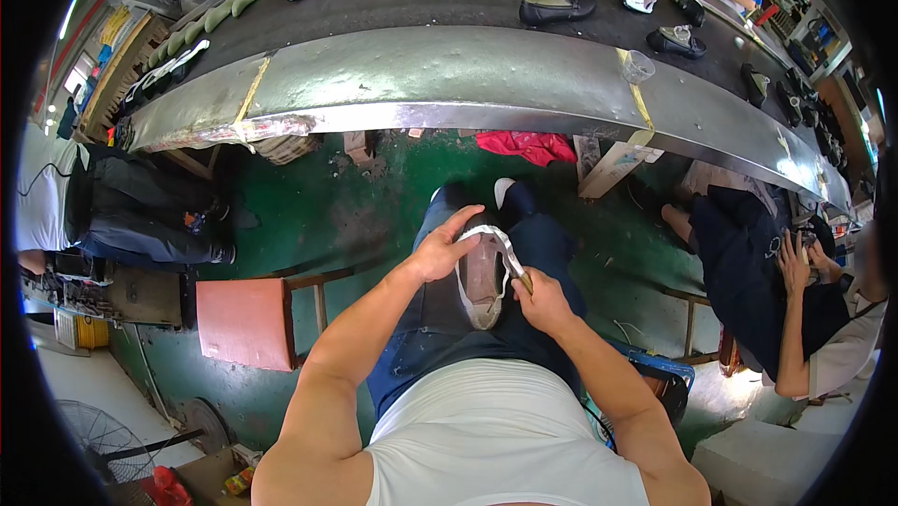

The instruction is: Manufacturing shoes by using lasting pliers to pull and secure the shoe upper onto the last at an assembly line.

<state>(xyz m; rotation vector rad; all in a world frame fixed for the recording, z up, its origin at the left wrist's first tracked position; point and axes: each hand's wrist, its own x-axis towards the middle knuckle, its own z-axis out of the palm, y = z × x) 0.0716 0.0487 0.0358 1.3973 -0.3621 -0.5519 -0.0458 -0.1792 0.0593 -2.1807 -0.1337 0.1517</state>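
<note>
A shoe (484, 280) lies over my lap with its underside up, toe pointing away from me. It has a brown insole, a white edge round it and a dark toe. My left hand (443, 250) grips it at the far left side, thumb and fingers over the toe end. At the near right side of the shoe, my right hand (544, 302) is closed round a slim tool with a tan handle (526, 280). The tool's tip lies close to the white edge; whether it touches I cannot tell.
A dark conveyor belt (486, 12) with a metal edge (412, 80) runs across ahead, carrying several shoes. A pink-topped stool (245, 324) stands at my left. On the right a person (795, 291) sits handling something dark; another person (122, 193) is at the left.
</note>
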